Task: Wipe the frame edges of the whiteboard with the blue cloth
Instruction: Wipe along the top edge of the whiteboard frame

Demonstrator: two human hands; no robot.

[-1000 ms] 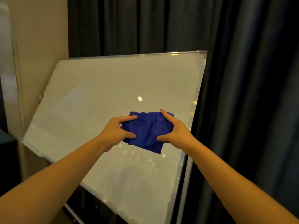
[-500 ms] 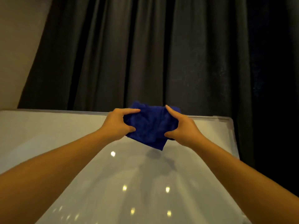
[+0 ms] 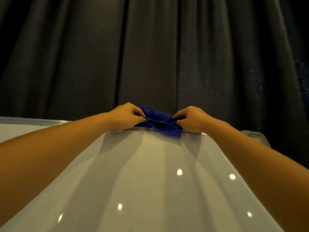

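The whiteboard [image 3: 150, 173] fills the lower half of the view, its pale surface dotted with light reflections. Its silver top frame edge [image 3: 33, 121] runs across the middle of the picture. The blue cloth [image 3: 159, 122] lies bunched over that top edge, a corner hanging down onto the board face. My left hand [image 3: 127, 117] pinches the cloth's left end and my right hand [image 3: 192, 119] pinches its right end. Both hands rest on the frame edge, which is hidden beneath them and the cloth.
A dark pleated curtain [image 3: 150, 47] hangs close behind the board and fills the upper half. The frame's top right corner [image 3: 257, 133] is visible just right of my right wrist. Both forearms stretch over the board face.
Both hands carried the cloth upward from in front of the board face to its top edge and set it down there. The cloth went from spread flat to bunched. The view tilted upward.
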